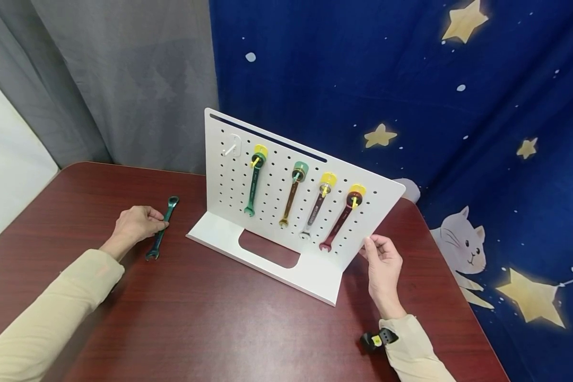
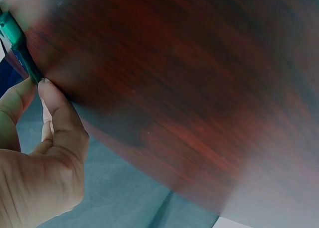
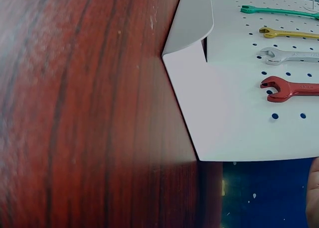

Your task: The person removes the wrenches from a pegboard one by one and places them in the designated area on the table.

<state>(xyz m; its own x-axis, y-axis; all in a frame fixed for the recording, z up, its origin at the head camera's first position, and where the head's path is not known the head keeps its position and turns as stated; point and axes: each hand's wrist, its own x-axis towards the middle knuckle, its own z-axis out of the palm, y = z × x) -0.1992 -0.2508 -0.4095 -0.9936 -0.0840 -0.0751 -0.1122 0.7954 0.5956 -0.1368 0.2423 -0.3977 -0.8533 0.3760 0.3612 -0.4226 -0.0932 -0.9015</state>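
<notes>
My left hand pinches a dark green-blue combination wrench between thumb and fingers, left of a white pegboard stand. In the left wrist view the thumb and a fingertip meet on the wrench, whose green end points up. My right hand grips the board's lower right edge, thumb in front and fingers partly hidden behind; only a sliver of it shows in the right wrist view. On the board hang a green wrench, a gold wrench, a silver wrench and a red wrench.
A white hook sits at the board's upper left, beside the yellow and green hooks bearing the wrenches. The stand's base has a cut-out and rests on a dark red wooden table. Grey and blue star-patterned curtains hang behind.
</notes>
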